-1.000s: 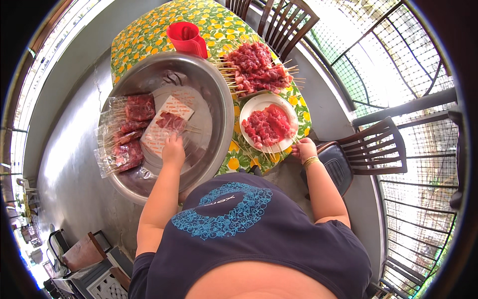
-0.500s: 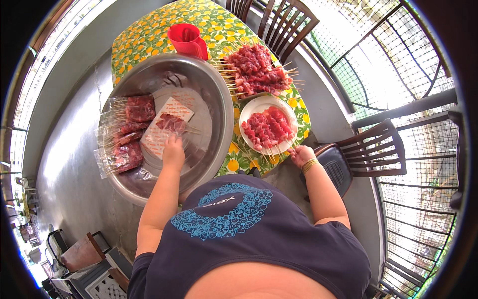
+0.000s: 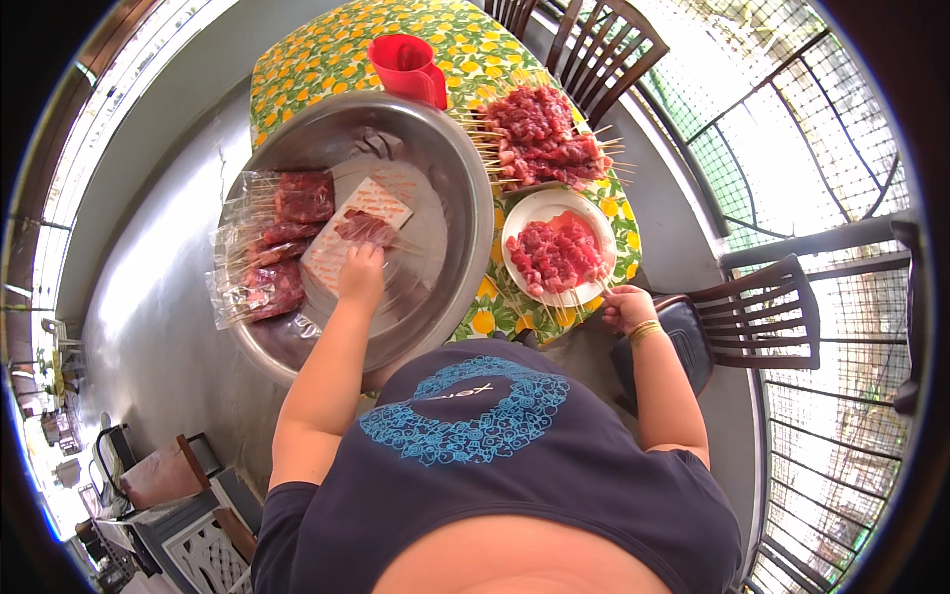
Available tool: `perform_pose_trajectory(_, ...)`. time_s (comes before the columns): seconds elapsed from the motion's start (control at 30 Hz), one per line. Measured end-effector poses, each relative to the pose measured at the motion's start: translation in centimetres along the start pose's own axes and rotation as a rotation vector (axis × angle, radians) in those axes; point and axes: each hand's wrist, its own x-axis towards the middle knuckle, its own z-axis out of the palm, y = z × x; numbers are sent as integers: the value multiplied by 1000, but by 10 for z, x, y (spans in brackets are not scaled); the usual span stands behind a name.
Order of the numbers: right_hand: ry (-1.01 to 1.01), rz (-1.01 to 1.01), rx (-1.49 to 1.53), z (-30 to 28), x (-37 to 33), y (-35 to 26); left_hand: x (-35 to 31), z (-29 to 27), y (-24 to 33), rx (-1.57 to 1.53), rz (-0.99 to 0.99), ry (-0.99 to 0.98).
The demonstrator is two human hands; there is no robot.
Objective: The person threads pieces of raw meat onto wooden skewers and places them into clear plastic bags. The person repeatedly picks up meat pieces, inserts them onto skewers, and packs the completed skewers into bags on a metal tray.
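My left hand (image 3: 361,274) reaches into a wide metal basin (image 3: 473,259), fingers curled at the near edge of some skewered meat (image 3: 364,229). That meat lies on a white stack with orange print (image 3: 326,259), its sticks pointing right. Beside it, bagged meat skewers (image 3: 274,289) in clear plastic rest along the basin's left side. My right hand (image 3: 627,309) is at the near right rim of a white plate (image 3: 514,215), pinching the end of a skewer stick (image 3: 601,287). Raw red meat on sticks (image 3: 559,252) covers most of the plate.
A large pile of meat skewers (image 3: 539,137) stands behind the plate, sticks jutting out both sides. Past the basin is a red plastic jug (image 3: 407,67). A lemon-patterned cloth (image 3: 317,61) covers the table. Dark wooden chairs (image 3: 757,312) stand at the right, by a mesh-covered grille.
The whole view has shifted, so the table and its things appear farther right. My left hand sits slightly closer to the meat in the basin. My right hand stays at the plate's rim.
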Motion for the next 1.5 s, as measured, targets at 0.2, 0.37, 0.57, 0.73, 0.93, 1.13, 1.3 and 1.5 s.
perform_pose_trajectory(0.2, -285, 171, 160, 8, -10, 11, -5, 4, 2, -104, -44, 17)
perform_pose_trajectory(0.37, -330, 186, 209, 23, -27, 5, -8, 4, 3, -234, -91, 60)
perform_pose_trajectory(0.57, -498, 13, 65, 50, -85, -83, -1, -2, 0, -354, -58, 170)
perform_pose_trajectory(0.73, -697, -62, -335, 141, -90, -133, 4, -5, -2, -415, -80, 144)
perform_pose_trajectory(0.93, -621, 140, -671, 265, -54, -138, 4, 0, -5, -410, -94, 134)
perform_pose_trajectory(1.13, -559, 199, -706, 346, -8, -85, 4, 4, -1, -394, -107, 195)
perform_pose_trajectory(1.3, -652, 128, -848, 400, 50, -12, -4, 10, 4, -387, -104, 190)
perform_pose_trajectory(1.5, -727, -633, -1625, 431, 62, 16, -21, 29, 3, -498, -156, 126)
